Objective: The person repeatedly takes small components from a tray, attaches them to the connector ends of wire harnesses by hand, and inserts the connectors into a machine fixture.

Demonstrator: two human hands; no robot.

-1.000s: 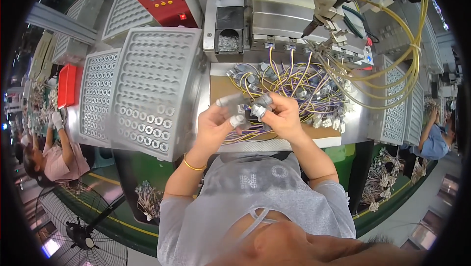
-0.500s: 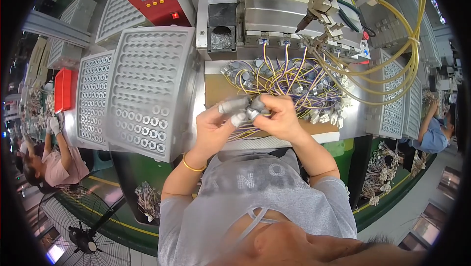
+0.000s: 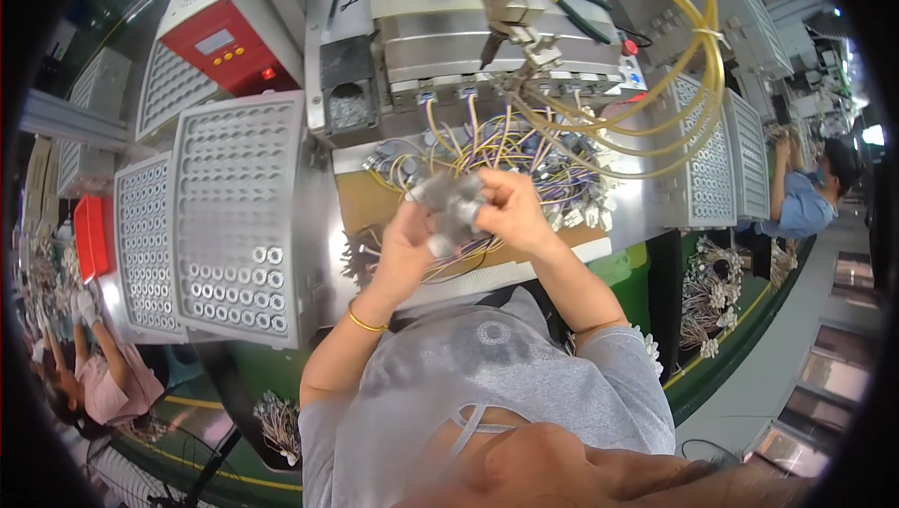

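Observation:
My left hand [image 3: 405, 244] and my right hand [image 3: 510, 211] are raised together over the workbench, both gripping a cluster of small grey connector parts [image 3: 449, 210] between their fingers. Thin wires trail down from the cluster toward the brown board [image 3: 370, 206] under it. A gold bangle sits on my left wrist. Just behind my hands lies a tangled heap of yellow, purple and white wires with connectors [image 3: 524, 157].
A perforated metal tray [image 3: 239, 218] holding several rings stands left of the board, with more trays beyond. A grey machine [image 3: 496, 30] with yellow hoses and a red control box [image 3: 229, 44] stand behind. Other people work at far right [image 3: 810, 194] and lower left [image 3: 94, 386].
My view has tilted, so the bench sits lower. My hands stay together on the grey cluster, turning it slightly between the fingers.

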